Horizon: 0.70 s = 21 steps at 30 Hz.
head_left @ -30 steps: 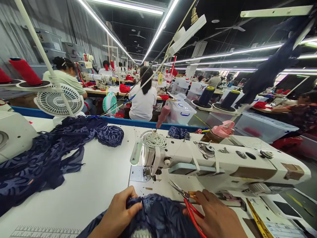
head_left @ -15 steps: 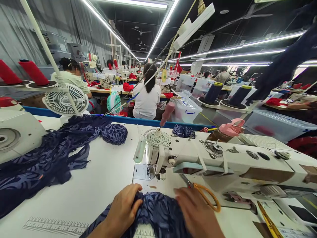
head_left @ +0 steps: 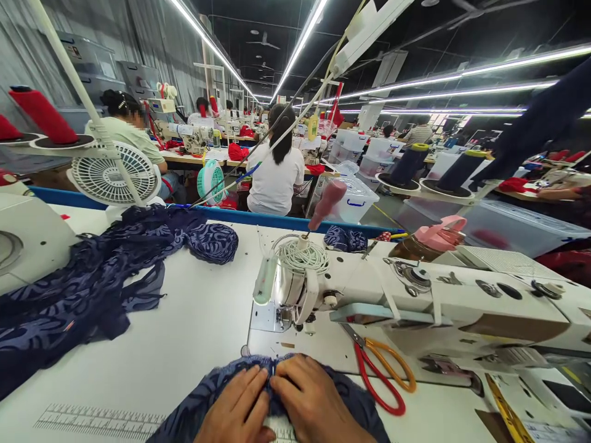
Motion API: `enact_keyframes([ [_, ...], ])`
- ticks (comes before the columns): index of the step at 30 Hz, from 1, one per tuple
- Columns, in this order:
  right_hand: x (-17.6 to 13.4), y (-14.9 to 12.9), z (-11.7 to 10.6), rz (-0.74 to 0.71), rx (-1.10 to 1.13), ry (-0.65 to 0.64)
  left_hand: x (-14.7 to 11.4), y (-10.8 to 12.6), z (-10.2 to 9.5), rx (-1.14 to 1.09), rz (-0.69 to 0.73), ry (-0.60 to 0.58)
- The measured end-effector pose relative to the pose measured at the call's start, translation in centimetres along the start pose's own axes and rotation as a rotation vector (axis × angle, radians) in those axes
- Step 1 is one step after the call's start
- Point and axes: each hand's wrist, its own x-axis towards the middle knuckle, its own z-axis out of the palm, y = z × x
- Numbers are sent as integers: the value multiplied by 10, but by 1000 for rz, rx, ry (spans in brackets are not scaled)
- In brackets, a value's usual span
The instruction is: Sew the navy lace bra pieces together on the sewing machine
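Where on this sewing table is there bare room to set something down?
Free: white tabletop bordered by the fabric heap, the ruler markings and the sewing machine. Crowded: the front, where left hand and right hand rest on gathered cloth, with scissors beside the right.

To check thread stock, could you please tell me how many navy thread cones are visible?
2: the left cone and the right cone, side by side behind the sewing machine; others may be hidden.

The scissors (head_left: 361, 342), in the right hand (head_left: 311, 397) a second ago, now lie on the table (head_left: 198, 307). That hand has come across the cloth (head_left: 198, 400) to just beside the left hand (head_left: 242, 403).
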Motion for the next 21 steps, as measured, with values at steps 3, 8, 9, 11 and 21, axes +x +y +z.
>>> enact_keyframes([
  [3,-3,1,4,-43,-57,7,6,-15,-11,-5,18,-72],
  [8,-5,1,0,-62,-94,15,18,-29,-27,22,91,-183],
  [9,-4,1,-2,-57,-86,8,19,-29,-28,37,114,-182],
  [11,0,0,-6,-15,-28,-36,19,-28,-27,56,126,-164],
  [21,41,10,-5,451,174,-193,8,-8,-4,-6,-13,-65],
])
